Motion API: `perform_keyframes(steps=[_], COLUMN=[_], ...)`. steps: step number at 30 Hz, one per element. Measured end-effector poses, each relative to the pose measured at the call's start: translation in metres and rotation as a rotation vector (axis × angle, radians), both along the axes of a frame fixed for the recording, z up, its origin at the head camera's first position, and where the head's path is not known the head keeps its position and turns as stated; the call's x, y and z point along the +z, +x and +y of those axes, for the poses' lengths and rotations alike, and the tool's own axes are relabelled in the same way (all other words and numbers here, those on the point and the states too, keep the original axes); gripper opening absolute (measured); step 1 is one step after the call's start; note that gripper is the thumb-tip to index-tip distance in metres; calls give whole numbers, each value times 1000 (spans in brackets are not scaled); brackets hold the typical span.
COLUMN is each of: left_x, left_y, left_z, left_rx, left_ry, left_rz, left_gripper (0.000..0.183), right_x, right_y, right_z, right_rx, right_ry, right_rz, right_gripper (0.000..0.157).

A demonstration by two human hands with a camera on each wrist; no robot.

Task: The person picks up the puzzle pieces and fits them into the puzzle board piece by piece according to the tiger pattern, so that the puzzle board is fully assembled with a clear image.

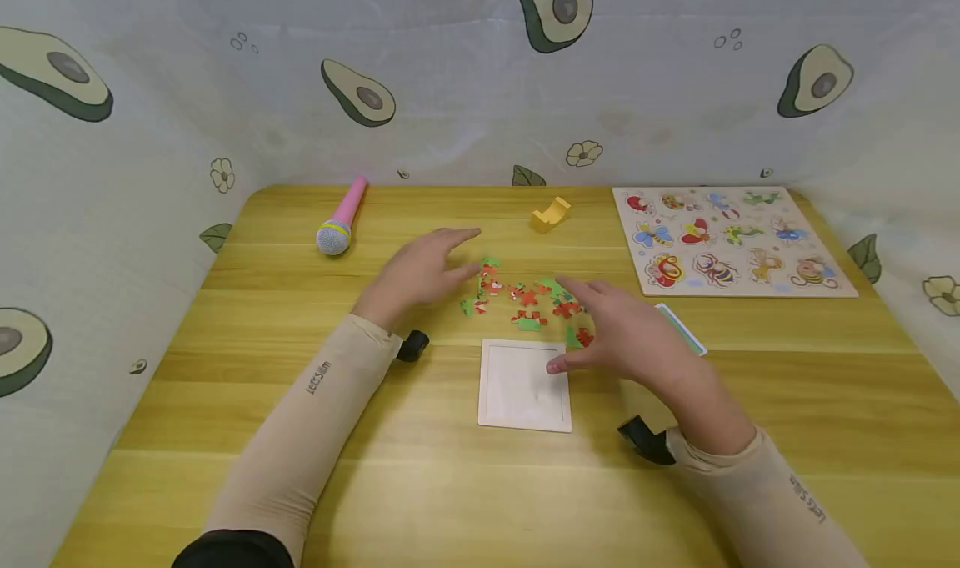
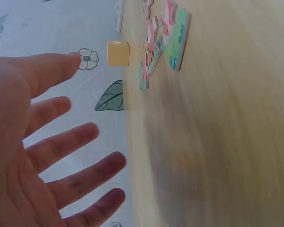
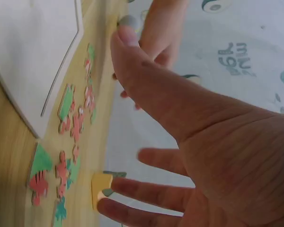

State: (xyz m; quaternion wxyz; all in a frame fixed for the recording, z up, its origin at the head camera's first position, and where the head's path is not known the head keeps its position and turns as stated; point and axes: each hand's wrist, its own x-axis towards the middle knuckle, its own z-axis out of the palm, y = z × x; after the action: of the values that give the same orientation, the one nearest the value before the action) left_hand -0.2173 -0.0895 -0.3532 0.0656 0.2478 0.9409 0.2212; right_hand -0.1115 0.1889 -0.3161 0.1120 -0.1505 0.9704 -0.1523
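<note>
Several red and green jigsaw pieces (image 1: 528, 298) lie loose on the wooden table, between the two hands. My left hand (image 1: 417, 273) hovers at their left side, its fingers spread and holding nothing; the left wrist view shows the bare palm beside puzzle pieces (image 2: 176, 40). Over the right edge of the pieces is my right hand (image 1: 626, 334), fingers apart, with nothing in it. Its thumb is above the square white puzzle tray (image 1: 525, 384), which lies in front of the pieces. From the right wrist, pieces (image 3: 76, 124) show beyond the tray (image 3: 33, 56).
A pink toy microphone (image 1: 343, 218) lies at the back left. A yellow curved block (image 1: 551, 215) stands at the back middle. The insect puzzle board (image 1: 735, 243) takes up the back right. A flat card-like thing (image 1: 682, 329) lies partly behind the right hand.
</note>
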Motion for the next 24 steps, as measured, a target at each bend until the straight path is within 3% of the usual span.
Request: perform_keyframes(steps=[3, 6, 13, 19, 24], left_x=[-5, -10, -22, -28, -31], left_y=[-5, -6, -1, -6, -10], left_z=[4, 7, 4, 8, 13], left_rx=[-20, -33, 11, -4, -11], left_ry=[67, 117, 9, -94, -91], left_rz=[-110, -159, -87, -35, -23], left_gripper=[56, 53, 48, 44, 40], right_x=[-3, -7, -15, -25, -28], right_y=[4, 7, 10, 11, 11], right_z=[-5, -8, -16, -19, -16], right_rx=[48, 90, 156, 247, 254], right_ry=[-16, -29, -67, -56, -29], right_rz=[-49, -120, -207, -146, -119], right_gripper=[111, 108, 104, 103, 103])
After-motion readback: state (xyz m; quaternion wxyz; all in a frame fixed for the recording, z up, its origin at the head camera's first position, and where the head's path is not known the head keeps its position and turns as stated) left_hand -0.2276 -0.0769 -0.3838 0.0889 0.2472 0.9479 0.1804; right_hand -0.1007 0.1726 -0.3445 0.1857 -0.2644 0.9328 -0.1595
